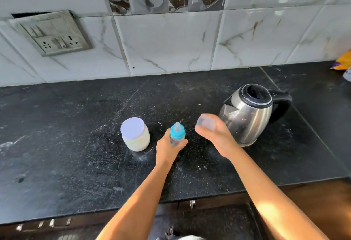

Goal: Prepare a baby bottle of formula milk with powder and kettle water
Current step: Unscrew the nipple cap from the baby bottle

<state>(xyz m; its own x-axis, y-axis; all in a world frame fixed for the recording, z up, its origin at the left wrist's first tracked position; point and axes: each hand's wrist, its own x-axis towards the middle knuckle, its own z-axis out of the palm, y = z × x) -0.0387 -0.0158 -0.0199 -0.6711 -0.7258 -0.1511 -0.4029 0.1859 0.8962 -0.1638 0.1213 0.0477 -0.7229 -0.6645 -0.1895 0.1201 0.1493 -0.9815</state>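
Note:
A small baby bottle (177,132) with a blue collar and a clear teat stands on the black counter (76,144). My left hand (167,147) is wrapped around its body. My right hand (214,135) holds the bottle's clear cap (206,122) just right of the bottle, lifted off it. A jar of pale powder (135,134) with a white lid stands to the left of the bottle, lid on. A steel kettle (250,112) with a black lid and handle sits to the right, behind my right hand.
A tiled wall with a socket plate (51,34) runs behind the counter. A yellow and purple packet (343,62) lies at the far right edge. Drawer handles (192,203) show under the counter's front edge.

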